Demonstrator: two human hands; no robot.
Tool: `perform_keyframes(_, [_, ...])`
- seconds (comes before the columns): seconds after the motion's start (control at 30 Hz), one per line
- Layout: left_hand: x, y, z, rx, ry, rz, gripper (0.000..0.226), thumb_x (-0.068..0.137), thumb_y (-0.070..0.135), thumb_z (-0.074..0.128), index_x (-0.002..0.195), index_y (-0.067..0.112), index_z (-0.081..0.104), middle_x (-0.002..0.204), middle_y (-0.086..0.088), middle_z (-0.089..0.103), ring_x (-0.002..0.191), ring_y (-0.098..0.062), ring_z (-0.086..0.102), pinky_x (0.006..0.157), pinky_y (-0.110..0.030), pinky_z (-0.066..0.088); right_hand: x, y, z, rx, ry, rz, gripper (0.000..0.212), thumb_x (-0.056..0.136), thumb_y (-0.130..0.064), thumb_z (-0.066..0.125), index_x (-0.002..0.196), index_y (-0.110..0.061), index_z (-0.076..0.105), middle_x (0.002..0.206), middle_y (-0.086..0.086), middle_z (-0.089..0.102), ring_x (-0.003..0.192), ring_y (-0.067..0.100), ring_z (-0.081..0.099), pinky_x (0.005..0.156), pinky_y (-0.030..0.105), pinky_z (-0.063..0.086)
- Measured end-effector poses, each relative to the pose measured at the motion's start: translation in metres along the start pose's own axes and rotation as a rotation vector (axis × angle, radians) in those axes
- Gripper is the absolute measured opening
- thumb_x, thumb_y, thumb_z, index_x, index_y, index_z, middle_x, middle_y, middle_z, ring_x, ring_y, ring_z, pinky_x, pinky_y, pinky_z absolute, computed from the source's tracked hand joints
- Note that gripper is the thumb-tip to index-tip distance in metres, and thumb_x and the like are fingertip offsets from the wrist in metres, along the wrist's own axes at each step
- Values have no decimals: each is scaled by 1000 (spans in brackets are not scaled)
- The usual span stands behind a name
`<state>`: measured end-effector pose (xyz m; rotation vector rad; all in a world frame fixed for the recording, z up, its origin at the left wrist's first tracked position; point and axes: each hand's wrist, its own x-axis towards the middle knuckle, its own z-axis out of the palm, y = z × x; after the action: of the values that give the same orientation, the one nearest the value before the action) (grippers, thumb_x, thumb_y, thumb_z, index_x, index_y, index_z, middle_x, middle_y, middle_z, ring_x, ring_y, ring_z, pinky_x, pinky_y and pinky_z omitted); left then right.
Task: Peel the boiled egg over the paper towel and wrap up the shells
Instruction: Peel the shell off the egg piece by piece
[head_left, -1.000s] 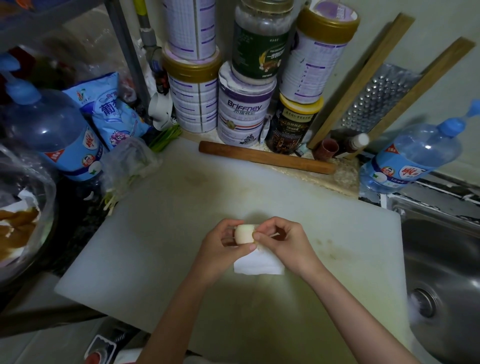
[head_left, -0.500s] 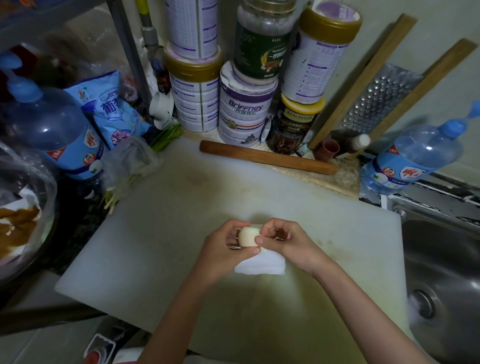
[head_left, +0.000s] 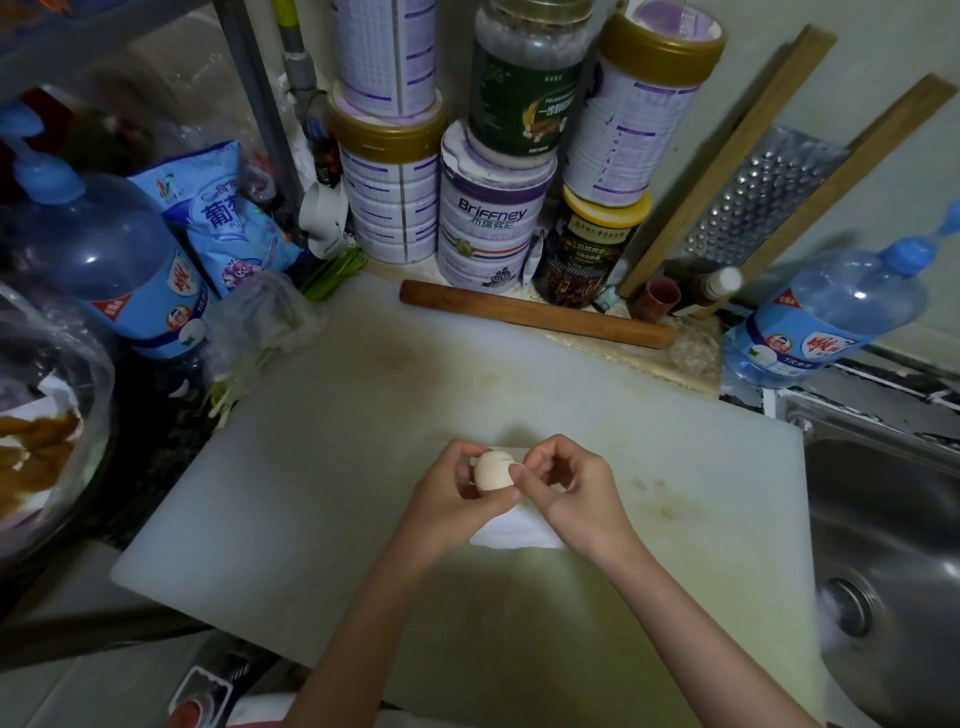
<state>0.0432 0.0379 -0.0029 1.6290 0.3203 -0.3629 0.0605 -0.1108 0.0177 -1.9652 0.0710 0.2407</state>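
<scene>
Midway over the board, the egg (head_left: 492, 470) sits between both hands, raised just above the paper towel (head_left: 519, 531). It lies at the fingertips of the left hand (head_left: 449, 506) and touches the thumb of the right hand (head_left: 571, 493), which comes in from the right.

The egg is pale cream, smooth and rounded, its blunt side turned toward the camera. A faint line crosses its upper part; whether that is a crack in the shell cannot be told at this size.

The left hand grasps the egg, fingers curled behind it and thumb along its near side. The right hand is curled too, thumb tip pressed to the egg's right flank and forefinger bent over the top, pinching at the surface. Whether it has any shell between those fingers is not visible.

The towel, white and folded, lies flat on the white cutting board (head_left: 337, 467), mostly hidden under the hands, with its near edge showing below the right wrist.

At the board's far edge rests a wooden rolling pin (head_left: 535, 314). Behind it stand stacked cans (head_left: 488, 228) and jars. A metal grater (head_left: 763, 197) leans on the wall at far right, beside a blue-capped bottle (head_left: 831, 317). A steel sink (head_left: 893, 519) lies right of the board. On the far left stand another bottle (head_left: 104, 260) and a blue bag (head_left: 223, 218).
</scene>
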Motion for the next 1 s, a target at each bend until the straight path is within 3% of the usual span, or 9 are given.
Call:
perform_keyframes(0.07, [-1, 0, -2, -76, -38, 6, 35, 74, 11, 76, 97, 26, 55, 95, 2, 63, 73, 1, 65, 72, -16, 52, 1, 0, -1, 43, -10, 32, 17, 76, -9, 72, 67, -15, 60, 57, -12, 54, 55, 1, 50, 56, 13, 40])
perform_keyframes(0.17, [-2, 1, -4, -146, -38, 4, 30, 77, 9, 74, 99, 21, 57, 99, -5, 61, 74, -4, 66, 80, -33, 56, 1, -1, -4, 85, -31, 70, 18, 77, -7, 72, 67, -13, 59, 60, -7, 53, 60, 9, 50, 59, 19, 42])
perform_keyframes(0.4, [-1, 2, 2, -205, 0, 1, 24, 79, 9, 73, 92, 23, 59, 93, -7, 70, 77, -11, 66, 77, -29, 55, 2, -4, -7, 100, -29, 147, 19, 78, -6, 71, 66, -12, 58, 64, 2, 55, 63, 15, 52, 62, 27, 44])
perform_keyframes(0.5, [-2, 0, 3, -139, 24, -5, 28, 76, 9, 74, 92, 26, 59, 89, -4, 72, 75, -12, 66, 70, -22, 51, 2, -3, -8, 121, -15, 169, 20, 77, -2, 70, 65, -12, 58, 62, 2, 58, 59, 12, 54, 59, 20, 45])
perform_keyframes(0.63, [-1, -4, 1, -170, 67, -24, 28, 75, 8, 75, 93, 25, 60, 87, -5, 73, 75, -15, 66, 74, -29, 52, 5, -3, -15, 170, 0, 172, 18, 77, -1, 71, 67, -10, 59, 60, -4, 59, 55, 2, 56, 56, 11, 45])
perform_keyframes(0.8, [-2, -8, -3, -363, -27, -60, 31, 78, 0, 70, 103, 16, 61, 90, -8, 74, 85, -18, 68, 81, -31, 55, 9, 4, -14, 3, -32, 193, 14, 74, -8, 76, 67, -12, 64, 65, -5, 61, 62, 8, 57, 64, 18, 46])
perform_keyframes(1.0, [-3, -14, -6, -514, -116, -83, 37, 78, -5, 69, 108, 15, 59, 94, -6, 74, 94, -19, 67, 88, -32, 54, 9, 8, -7, -190, -28, 107, 13, 79, -7, 69, 75, -18, 74, 73, -4, 71, 70, 8, 64, 68, 16, 48])
